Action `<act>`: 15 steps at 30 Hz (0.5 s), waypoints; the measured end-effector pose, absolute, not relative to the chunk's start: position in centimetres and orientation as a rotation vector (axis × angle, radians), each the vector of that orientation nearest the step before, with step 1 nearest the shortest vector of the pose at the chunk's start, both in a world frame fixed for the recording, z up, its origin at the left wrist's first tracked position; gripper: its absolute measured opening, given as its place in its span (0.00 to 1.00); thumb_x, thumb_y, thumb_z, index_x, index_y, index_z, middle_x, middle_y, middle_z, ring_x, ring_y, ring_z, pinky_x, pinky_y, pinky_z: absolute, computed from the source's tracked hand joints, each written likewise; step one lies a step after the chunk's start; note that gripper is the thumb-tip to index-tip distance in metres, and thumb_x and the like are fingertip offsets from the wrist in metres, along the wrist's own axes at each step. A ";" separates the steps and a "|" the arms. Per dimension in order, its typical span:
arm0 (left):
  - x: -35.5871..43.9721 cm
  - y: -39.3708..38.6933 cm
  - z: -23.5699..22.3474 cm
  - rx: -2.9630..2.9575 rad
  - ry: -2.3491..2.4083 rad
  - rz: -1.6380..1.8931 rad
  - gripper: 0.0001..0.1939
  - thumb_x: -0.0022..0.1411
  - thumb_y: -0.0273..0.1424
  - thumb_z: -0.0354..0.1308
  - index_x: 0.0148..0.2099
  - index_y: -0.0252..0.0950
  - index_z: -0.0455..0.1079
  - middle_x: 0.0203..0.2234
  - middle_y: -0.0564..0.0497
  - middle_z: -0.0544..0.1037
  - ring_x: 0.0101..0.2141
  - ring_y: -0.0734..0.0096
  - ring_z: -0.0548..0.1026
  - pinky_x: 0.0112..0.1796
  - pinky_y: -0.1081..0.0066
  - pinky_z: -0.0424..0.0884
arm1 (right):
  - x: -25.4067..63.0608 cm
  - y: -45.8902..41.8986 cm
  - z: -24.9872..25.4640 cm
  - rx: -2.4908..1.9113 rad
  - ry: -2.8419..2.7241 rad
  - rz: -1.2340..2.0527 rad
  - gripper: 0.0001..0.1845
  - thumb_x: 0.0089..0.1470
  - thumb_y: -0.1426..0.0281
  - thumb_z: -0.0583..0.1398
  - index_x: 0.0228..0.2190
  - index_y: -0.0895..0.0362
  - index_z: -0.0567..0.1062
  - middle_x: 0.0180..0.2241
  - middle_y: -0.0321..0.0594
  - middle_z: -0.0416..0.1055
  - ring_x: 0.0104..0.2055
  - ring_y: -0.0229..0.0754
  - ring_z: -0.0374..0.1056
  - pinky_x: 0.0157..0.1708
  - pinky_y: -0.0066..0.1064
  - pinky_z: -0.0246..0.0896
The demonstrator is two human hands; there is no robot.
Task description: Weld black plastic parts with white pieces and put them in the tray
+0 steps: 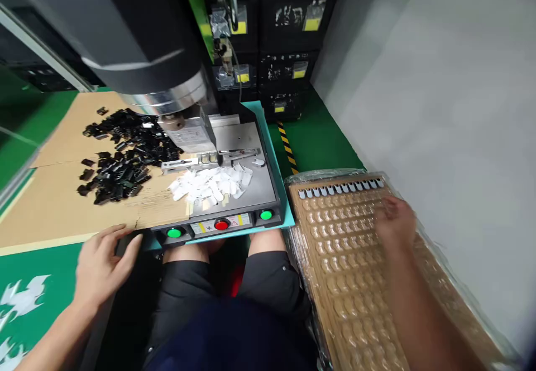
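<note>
My left hand [104, 262] lies at the front edge of the cardboard-covered table [54, 209], thumb and fingers apart, holding nothing. My right hand [396, 223] is over the right side of a clear plastic tray [330, 282] with rows of moulded pockets. Its fingers are curled in and a little blurred; whatever is between them cannot be made out. Just beyond it, small white pieces [341, 188] fill the tray's far row. A heap of similar white pieces [211, 184] lies on the machine's metal bed, beside a small metal fixture [205, 160].
Black plastic parts [125, 153] are piled on the cardboard. A machine head [167, 81] hangs above the fixture. Two green buttons [174, 232] and a red button [221, 225] line the front panel. Black bins [288, 70] stand behind, and a grey wall [439, 92] rises at right.
</note>
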State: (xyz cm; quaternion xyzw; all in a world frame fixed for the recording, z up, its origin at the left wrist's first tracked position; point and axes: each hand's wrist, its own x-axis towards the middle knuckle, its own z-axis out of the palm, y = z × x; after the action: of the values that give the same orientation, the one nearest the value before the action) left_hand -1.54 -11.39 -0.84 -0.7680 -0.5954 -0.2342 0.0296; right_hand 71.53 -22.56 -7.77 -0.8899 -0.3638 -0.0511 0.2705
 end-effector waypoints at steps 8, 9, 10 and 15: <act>12.6 -7.4 0.4 -2.880 -1.227 -0.783 0.13 0.72 0.37 0.60 0.57 0.46 0.73 0.54 0.46 0.80 0.58 0.51 0.75 0.57 0.49 0.71 | 45.7 -8.3 -2.0 -1.682 -1.804 0.283 0.21 0.61 0.69 0.62 0.56 0.48 0.78 0.54 0.46 0.76 0.57 0.58 0.68 0.59 0.52 0.66; 13.9 -7.1 0.4 -2.908 -1.192 -0.761 0.13 0.73 0.38 0.59 0.57 0.45 0.73 0.55 0.45 0.80 0.58 0.50 0.75 0.57 0.49 0.70 | 44.1 -7.4 -1.9 -1.696 -1.829 0.266 0.21 0.61 0.68 0.64 0.56 0.48 0.78 0.54 0.47 0.75 0.56 0.59 0.68 0.58 0.52 0.65; 14.8 -6.8 0.4 -2.924 -1.177 -0.753 0.13 0.74 0.38 0.58 0.57 0.45 0.73 0.55 0.45 0.79 0.58 0.50 0.74 0.56 0.48 0.70 | 42.9 -6.7 -2.0 -1.731 -1.833 0.242 0.21 0.60 0.67 0.65 0.55 0.49 0.78 0.54 0.47 0.75 0.56 0.59 0.67 0.58 0.53 0.65; 15.6 -6.5 -0.3 -2.935 -1.212 -0.831 0.12 0.75 0.39 0.57 0.56 0.43 0.73 0.55 0.44 0.78 0.59 0.50 0.72 0.56 0.48 0.68 | 40.7 -5.0 -2.2 -1.876 -1.829 0.141 0.18 0.60 0.62 0.67 0.51 0.49 0.78 0.53 0.47 0.75 0.54 0.60 0.66 0.55 0.52 0.63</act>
State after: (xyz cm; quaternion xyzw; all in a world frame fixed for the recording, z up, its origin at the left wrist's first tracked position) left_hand 15.64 -6.47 -0.28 -0.8919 -0.3684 -0.2524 -0.0704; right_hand 40.68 -5.05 -2.25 -0.6911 -0.6739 0.0520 0.2560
